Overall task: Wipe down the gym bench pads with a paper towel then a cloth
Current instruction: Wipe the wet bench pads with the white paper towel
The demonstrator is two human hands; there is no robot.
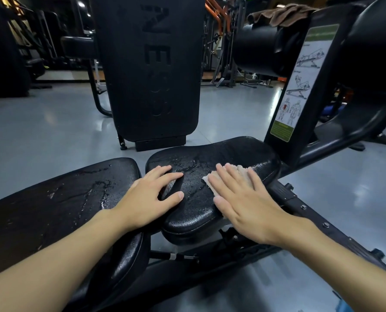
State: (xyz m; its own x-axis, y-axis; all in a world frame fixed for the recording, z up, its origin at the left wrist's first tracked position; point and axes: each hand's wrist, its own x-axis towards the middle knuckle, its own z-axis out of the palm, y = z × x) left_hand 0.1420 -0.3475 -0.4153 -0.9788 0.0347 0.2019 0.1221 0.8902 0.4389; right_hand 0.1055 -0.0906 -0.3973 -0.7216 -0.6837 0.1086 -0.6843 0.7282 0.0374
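Right hand [243,199] flat on paper towel [240,168], fingers straight, pressing it onto right side of seat pad [210,152]. Left hand [151,197] spread, bracing pad's near-left edge. Wet patch sits left of towel, between hands. Right hand's nearer, so guessing next swipe goes leftward.

1. Black seat pad [210,158]: glossy, beaded with wet droplets, lying flat.
2. Black back pad [52,199]: just left of it, streaked with wet trails.
3. Pale paper towel [206,179]: crumpled, pressed onto seat pad under right hand [243,199].
4. Brown cloth [284,14]: draped high, far right, well apart.
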